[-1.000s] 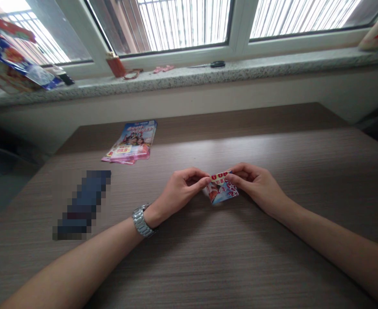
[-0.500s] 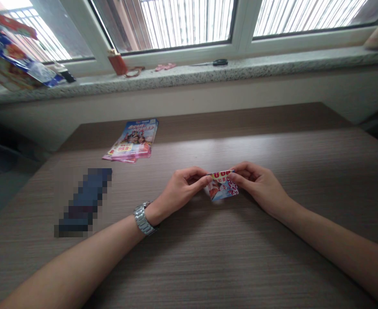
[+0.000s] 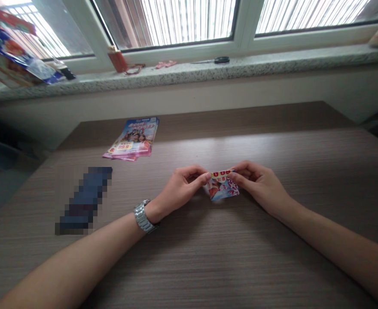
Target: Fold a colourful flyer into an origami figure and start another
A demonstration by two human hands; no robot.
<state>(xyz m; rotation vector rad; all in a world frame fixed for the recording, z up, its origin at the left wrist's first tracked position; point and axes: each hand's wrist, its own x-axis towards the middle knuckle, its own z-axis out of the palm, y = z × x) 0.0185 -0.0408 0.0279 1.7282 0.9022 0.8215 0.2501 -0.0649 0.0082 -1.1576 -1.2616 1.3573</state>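
A small folded leaflet (image 3: 224, 189), printed in blue, red and yellow, is held up just above the brown table (image 3: 189, 257). My left hand (image 3: 189, 186), with a silver watch on its wrist, pinches the leaflet's left upper corner between thumb and fingers. At the right upper corner, my right hand (image 3: 258, 182) pinches it the same way. Farther back on the left lies a stack of colourful leaflets (image 3: 135, 137), slightly fanned at its front edge. Some of my fingertips are hidden behind the folded leaflet.
A blurred-out dark blue object (image 3: 87, 199) lies on the table at the left. Along the granite sill (image 3: 182, 75) are a printed bag (image 3: 15, 60), a red-brown item (image 3: 118, 61), pink pieces (image 3: 166, 64) and dark-handled scissors (image 3: 221, 60). Windows stand behind.
The camera view has shifted very slightly. Both hands keep their pinch on the folded leaflet, with no clear movement.
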